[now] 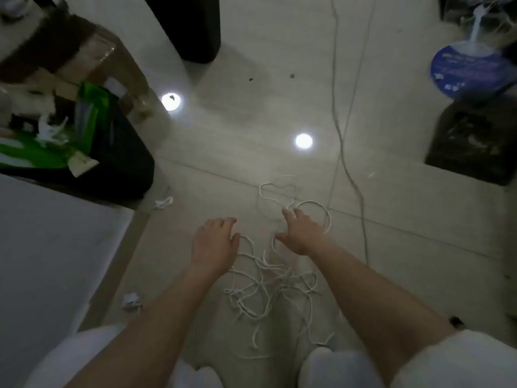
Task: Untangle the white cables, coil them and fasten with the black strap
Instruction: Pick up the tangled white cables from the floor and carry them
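We look down into a dim, greyish scene with low contrast and soft, slightly smeared detail throughout. Two round white glare spots point(303, 141) burn out on the glossy pale tiled floor point(251, 121), mirroring lamps overhead. A soft shadow spreads beside the tall black bin point(193, 26) at the top. Straight tile joints bow toward the frame edges from the wide lens. The corners blur most: the cluttered brown cardboard box point(64, 51) and the blue round disc point(467, 68) lose their outlines.
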